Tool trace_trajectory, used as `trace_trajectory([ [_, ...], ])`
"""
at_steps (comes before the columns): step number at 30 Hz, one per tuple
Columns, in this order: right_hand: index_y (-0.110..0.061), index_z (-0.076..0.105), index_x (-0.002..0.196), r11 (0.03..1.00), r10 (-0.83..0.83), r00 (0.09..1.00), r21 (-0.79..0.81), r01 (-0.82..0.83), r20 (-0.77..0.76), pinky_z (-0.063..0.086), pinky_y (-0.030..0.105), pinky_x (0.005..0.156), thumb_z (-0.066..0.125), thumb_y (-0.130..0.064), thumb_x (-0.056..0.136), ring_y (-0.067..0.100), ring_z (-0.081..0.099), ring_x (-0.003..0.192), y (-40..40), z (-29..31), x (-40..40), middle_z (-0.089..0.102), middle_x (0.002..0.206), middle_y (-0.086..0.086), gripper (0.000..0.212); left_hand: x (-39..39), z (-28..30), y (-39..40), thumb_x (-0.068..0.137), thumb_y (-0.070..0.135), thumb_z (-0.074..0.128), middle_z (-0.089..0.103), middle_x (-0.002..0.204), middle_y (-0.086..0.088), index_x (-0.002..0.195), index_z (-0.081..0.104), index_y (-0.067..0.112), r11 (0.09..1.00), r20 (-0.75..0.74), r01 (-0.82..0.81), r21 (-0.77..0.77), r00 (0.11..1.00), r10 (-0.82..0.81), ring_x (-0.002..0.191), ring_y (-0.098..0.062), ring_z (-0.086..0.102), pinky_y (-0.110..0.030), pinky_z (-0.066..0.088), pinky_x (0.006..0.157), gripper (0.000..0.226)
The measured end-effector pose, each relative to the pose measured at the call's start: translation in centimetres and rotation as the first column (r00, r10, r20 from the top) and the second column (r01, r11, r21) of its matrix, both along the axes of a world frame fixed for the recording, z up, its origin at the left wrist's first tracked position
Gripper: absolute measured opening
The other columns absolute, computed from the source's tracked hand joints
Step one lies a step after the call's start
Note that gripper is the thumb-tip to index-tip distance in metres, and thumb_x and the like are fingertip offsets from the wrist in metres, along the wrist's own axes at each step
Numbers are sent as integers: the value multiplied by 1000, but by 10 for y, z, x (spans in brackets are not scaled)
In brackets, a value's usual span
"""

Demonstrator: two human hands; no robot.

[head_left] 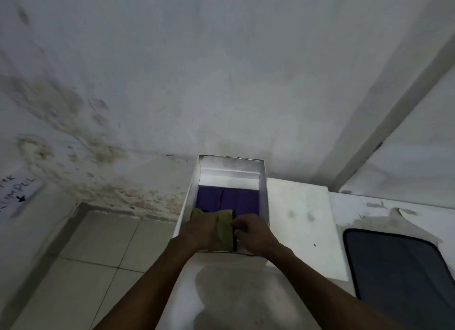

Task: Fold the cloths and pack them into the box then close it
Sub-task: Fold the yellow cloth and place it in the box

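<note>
Open white box (pixel 263 196) standing on a white surface (pixel 302 221), far end against the stained wall (pixel 172 71), lid flap upright at that far end. Inside the box, at the far half: purple cloth (pixel 227 201), folded, lying flat on the bottom. Inside the box, at the near half: olive-green cloth (pixel 222 233), folded, overlapping the near edge of the purple one, with a thin dark strip just to its right, too dim to identify.

Both hands down inside the near end of the box, close together but not touching. Left hand (pixel 200 227) over the left part of the olive-green cloth, fingers bent down onto it and apparently gripping its far edge. Right hand (pixel 251 231) just right of the olive-green cloth, fingers curled, fingertips pinching at its right edge by the dark strip; exact hold hard to make out in the low light. Both bare forearms reaching in from below the box.

Right of the box, well apart on the same white top: a dark rounded-corner panel (pixel 398 275). Left of the box, lower down: pale floor tiles (pixel 93 251). Far left of the box, on the wall: a paper note (pixel 21 194) with handwriting and a small arrow.
</note>
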State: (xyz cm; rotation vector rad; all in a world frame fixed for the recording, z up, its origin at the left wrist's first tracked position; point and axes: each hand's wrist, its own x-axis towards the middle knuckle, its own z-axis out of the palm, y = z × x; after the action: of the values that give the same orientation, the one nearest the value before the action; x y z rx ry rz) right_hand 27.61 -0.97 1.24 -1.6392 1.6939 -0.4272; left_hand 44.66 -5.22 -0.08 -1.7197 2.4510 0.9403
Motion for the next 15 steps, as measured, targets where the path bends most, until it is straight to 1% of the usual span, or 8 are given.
trace_trajectory([
  [1,-8,69,105,998,-30,999,-63,31,32,45,9,73,56,-3,84,19,65,94,7,6,-4,71,103,6,26,-1,5,3,92,32,53,65,111,-11,116,60,11,1000,-36,16,-21,999,-17,103,-28,62,-33,49,88,33],
  [2,-8,69,104,990,-55,997,-129,62,56,42,5,72,56,-2,85,16,64,92,16,12,-8,71,101,5,24,-5,8,7,88,35,53,67,109,-9,113,61,13,998,-110,-18,-61,994,12,100,-25,63,-35,51,84,34],
  [3,-9,70,102,979,-77,994,-183,90,76,40,3,72,57,-1,85,14,63,89,24,17,-12,71,99,4,23,-10,15,15,83,33,52,67,108,-7,112,62,15,991,-159,-35,-131,987,14,99,-23,63,-35,52,83,35],
  [5,-10,71,99,953,-114,987,-266,141,114,37,-1,71,60,0,83,8,61,85,39,22,-22,70,96,2,22,-24,29,30,82,22,52,69,107,-6,110,64,14,964,-326,-123,-236,945,41,97,-20,63,-34,53,82,31],
  [8,-14,71,94,920,-142,978,-345,186,150,40,3,69,63,-2,80,2,60,81,60,23,-40,71,91,-3,20,-49,42,53,87,11,54,70,101,-8,105,66,10,920,-465,-168,-355,885,-18,91,-18,64,-34,55,79,22],
  [10,-16,71,90,906,-157,973,-368,211,171,44,9,67,62,-2,78,0,62,78,74,20,-57,71,86,-6,21,-66,43,67,87,13,54,70,95,-7,102,67,9,909,-504,-165,-382,862,-55,84,-16,64,-29,56,74,21],
  [12,-18,71,88,908,-199,964,-336,250,179,47,13,67,61,-3,77,1,63,78,92,18,-81,71,83,-10,22,-90,42,81,87,14,54,71,91,-5,100,68,10,910,-520,-156,-384,851,-73,79,-10,63,-24,54,70,20],
  [15,-21,71,87,912,-256,952,-285,295,166,46,12,66,60,-4,77,2,64,80,119,12,-120,71,82,-11,22,-131,39,102,86,14,56,71,92,1,99,68,13,927,-546,-147,-345,835,-71,78,-6,63,-23,54,67,18],
])
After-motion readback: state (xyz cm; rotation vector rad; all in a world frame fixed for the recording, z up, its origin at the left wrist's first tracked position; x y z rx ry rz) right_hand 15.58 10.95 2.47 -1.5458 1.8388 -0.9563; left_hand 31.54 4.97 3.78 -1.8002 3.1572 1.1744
